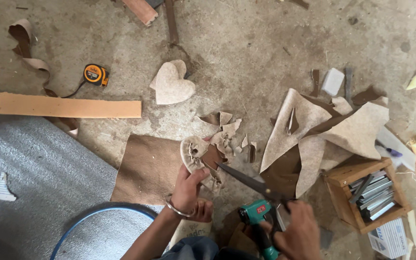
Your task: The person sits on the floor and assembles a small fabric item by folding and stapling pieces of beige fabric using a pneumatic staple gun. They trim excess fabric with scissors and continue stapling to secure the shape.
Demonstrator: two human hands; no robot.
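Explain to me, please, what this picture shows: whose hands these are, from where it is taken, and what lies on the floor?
There is no machine here. The single picture comes from a camera worn on a person's head, looking down at their own two bare hands above a concrete floor.

The left hand, with a metal bangle on the wrist, holds a small fabric-covered piece with gathered edges. The right hand holds scissors whose blades point at that piece. A teal stapler tool sits just beside the right hand.

Around them lie beige fabric offcuts, a heart-shaped padded piece, a brown fabric sheet, a flat wooden strip, an orange tape measure and a small wooden box filled with strips of metal staples.
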